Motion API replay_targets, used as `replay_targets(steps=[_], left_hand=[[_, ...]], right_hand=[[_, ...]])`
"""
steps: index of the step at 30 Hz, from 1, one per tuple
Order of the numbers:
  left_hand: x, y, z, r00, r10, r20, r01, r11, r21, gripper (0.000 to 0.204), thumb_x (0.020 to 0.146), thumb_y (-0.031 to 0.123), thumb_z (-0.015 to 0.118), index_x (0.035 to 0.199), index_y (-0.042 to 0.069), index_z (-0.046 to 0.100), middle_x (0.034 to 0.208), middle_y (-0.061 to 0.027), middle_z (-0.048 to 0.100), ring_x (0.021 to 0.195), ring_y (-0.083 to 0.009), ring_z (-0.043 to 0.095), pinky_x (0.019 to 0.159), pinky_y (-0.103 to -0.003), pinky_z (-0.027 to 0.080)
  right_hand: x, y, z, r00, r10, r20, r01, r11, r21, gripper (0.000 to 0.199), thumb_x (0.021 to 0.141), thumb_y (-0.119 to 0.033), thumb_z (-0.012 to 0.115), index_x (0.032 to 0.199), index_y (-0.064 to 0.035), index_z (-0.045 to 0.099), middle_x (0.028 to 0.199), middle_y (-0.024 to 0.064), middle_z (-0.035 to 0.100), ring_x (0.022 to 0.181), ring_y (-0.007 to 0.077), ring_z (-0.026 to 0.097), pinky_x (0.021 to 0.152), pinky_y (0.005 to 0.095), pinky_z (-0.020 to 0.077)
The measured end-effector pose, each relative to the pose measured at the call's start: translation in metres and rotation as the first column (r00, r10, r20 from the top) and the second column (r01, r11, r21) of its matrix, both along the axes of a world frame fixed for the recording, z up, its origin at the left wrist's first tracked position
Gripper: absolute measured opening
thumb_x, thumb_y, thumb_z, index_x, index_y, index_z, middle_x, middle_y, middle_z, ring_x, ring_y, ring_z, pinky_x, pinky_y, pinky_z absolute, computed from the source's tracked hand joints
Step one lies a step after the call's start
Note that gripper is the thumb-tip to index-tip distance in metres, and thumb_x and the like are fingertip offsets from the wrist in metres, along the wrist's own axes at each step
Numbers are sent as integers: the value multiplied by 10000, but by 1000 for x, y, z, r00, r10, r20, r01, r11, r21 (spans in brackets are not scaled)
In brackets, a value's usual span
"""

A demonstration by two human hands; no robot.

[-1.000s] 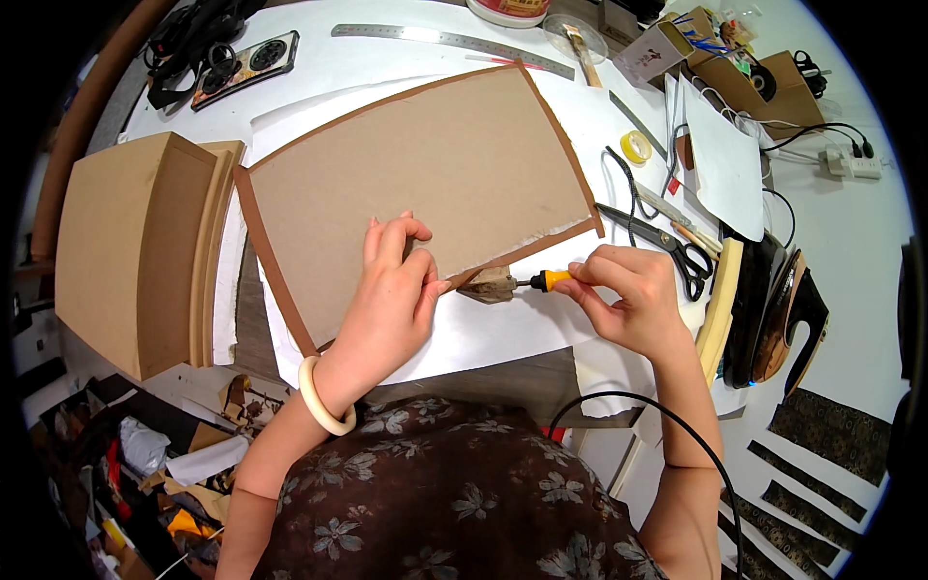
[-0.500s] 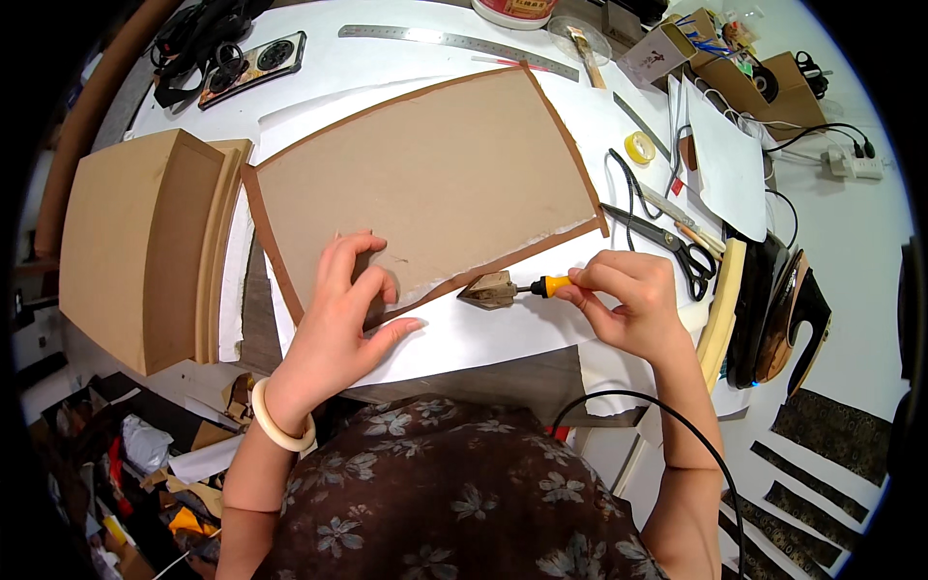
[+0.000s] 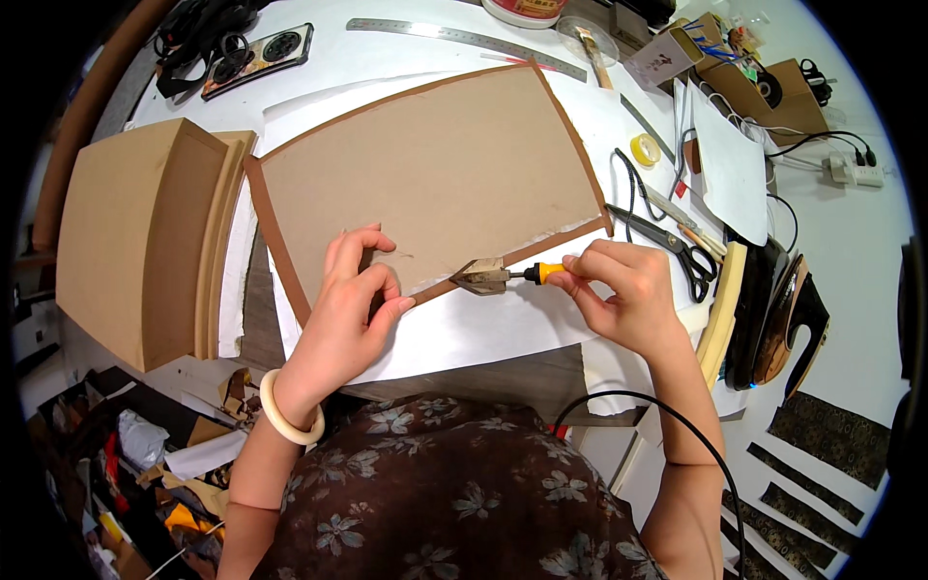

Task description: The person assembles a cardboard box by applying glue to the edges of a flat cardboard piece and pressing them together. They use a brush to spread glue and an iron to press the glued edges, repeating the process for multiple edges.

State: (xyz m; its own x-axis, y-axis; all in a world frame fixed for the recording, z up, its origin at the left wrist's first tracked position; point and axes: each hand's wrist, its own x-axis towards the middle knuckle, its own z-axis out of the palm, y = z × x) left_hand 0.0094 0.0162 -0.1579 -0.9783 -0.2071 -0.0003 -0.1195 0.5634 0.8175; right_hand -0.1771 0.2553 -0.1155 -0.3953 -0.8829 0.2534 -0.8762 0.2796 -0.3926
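Note:
A flat beige panel (image 3: 425, 164) with a brown edging (image 3: 280, 227) lies on white paper. Along its near edge, the brown strip is turned over, with a ragged whitish line beside it. My right hand (image 3: 619, 290) grips the yellow and black handle (image 3: 546, 275) of a small iron with a pointed, wedge-shaped head (image 3: 483, 276). That head rests on the near edging. Just left of the iron's tip, my left hand (image 3: 353, 295) has its thumb and curled index finger closed on the edging. Its other fingers lie bent on the panel. A cream bangle (image 3: 280, 411) circles the left wrist.
Beige stacked board pieces (image 3: 126, 242) stand at left. A steel ruler (image 3: 464, 39) and phone (image 3: 259, 63) lie at the back. Black scissors (image 3: 667, 242), yellow tape (image 3: 645, 149) and a larger iron (image 3: 783, 319) are on the right. A black cable (image 3: 677, 416) crosses near my right forearm.
The iron has moved slightly left and up from the paper onto the near edging. My left thumb has drawn in toward the index finger, onto the edging. The view has shifted slightly.

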Motion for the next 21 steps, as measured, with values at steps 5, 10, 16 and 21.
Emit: replay_targets(steps=[5, 10, 16, 21], left_hand=[[0, -1, -1, 1000, 1, -18, -1, 1000, -2, 217, 833, 27, 687, 740, 29, 490, 1227, -132, 456, 1349, -382, 369, 1038, -438, 351], [1, 1, -4, 1000, 4, -19, -4, 999, -33, 214, 837, 18, 678, 740, 30, 488, 1225, -130, 452, 1346, -386, 370, 1038, -440, 348], [1, 2, -4, 999, 5, -35, -6, 1000, -24, 207, 835, 6, 670, 745, 29, 486, 1226, -133, 446, 1341, -388, 373, 1035, -439, 350], [1, 2, -7, 999, 13, -31, -14, 999, -33, 203, 829, -4, 666, 743, 28, 485, 1225, -136, 444, 1336, -387, 374, 1035, -441, 349]], right_hand=[[4, -2, 1, 999, 41, 28, -39, 998, -49, 175, 742, -127, 791, 717, -73, 626, 581, 22, 554, 474, 185, 546, 421, 300, 385], [8, -6, -1, 998, 66, -1, -66, 998, -14, 157, 734, -121, 791, 731, -79, 639, 586, 18, 560, 482, 182, 551, 423, 298, 389], [8, -7, -2, 997, 75, 6, -75, 997, -34, 155, 732, -121, 791, 751, -86, 641, 602, 16, 563, 492, 182, 552, 423, 301, 389], [10, -11, -4, 994, 104, -20, -104, 994, -18, 155, 723, -119, 789, 751, -86, 641, 602, 18, 551, 497, 186, 548, 424, 309, 390]])
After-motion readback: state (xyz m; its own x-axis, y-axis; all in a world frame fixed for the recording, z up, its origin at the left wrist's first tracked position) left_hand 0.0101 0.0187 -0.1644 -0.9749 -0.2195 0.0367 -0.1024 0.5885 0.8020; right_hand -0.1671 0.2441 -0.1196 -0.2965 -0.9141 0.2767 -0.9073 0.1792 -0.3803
